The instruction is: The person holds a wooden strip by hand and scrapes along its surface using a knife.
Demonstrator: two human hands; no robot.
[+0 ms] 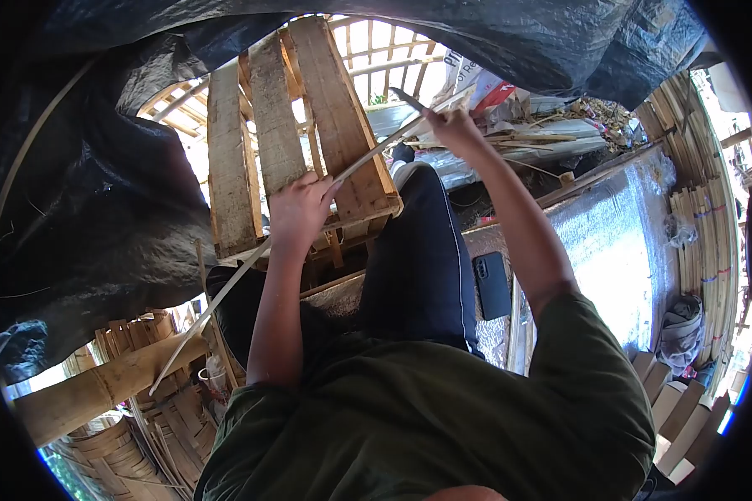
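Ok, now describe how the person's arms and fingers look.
Short, dark green sleeves cover the upper arms, ending around the elbows. Both forearms are bare below, with no wristwear visible. The left fingers and right fingers are ungloved; rings can't be made out.

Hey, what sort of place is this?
Probably a makeshift workshop for bamboo or wood: a knife-like tool and thin strip are being held, pale bundled strips show at the right, and dark sheeting hangs at the left.

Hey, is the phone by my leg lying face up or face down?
Face down: the phone shows its dark back, camera lenses near one corner.
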